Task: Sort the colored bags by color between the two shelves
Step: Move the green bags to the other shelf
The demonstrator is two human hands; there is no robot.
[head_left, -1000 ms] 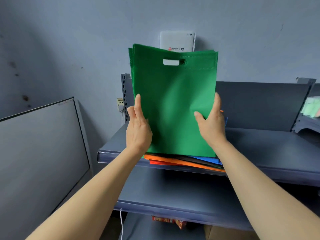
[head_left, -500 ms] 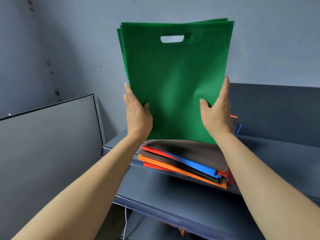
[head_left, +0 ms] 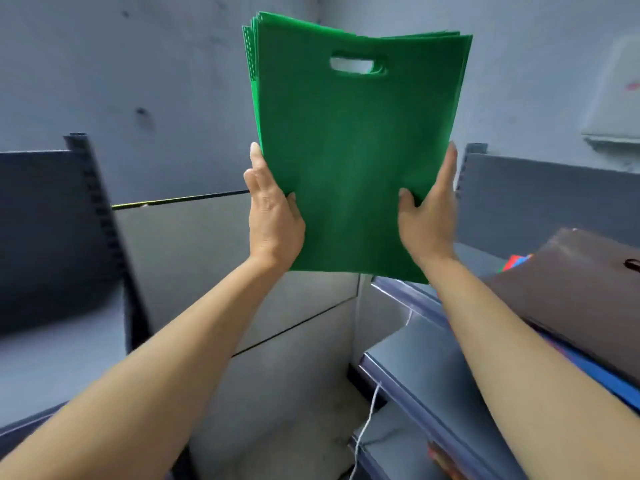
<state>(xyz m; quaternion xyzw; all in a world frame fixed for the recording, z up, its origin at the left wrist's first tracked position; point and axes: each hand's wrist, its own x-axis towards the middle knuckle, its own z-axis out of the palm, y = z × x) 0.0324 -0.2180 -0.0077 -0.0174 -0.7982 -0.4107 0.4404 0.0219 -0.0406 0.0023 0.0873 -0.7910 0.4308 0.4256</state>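
Note:
A stack of green fabric bags (head_left: 349,161) with a cut-out handle stands upright in the air in front of me. My left hand (head_left: 273,216) grips its lower left edge, and my right hand (head_left: 429,216) grips its lower right edge. At the right, the remaining pile of bags (head_left: 585,289) lies on the right shelf (head_left: 415,375), a brown bag on top with blue and red ones showing under it. A second grey shelf (head_left: 52,362) stands at the left.
A grey panel (head_left: 194,265) leans against the wall between the two shelves. The left shelf's dark upright post (head_left: 100,216) rises near it. A white cord (head_left: 367,420) hangs by the right shelf's lower boards. A white box (head_left: 616,98) is mounted on the wall at right.
The view has swung left with the green bags held up in both hands; the bags have left the pile on the right shelf, and the left shelf has come into view.

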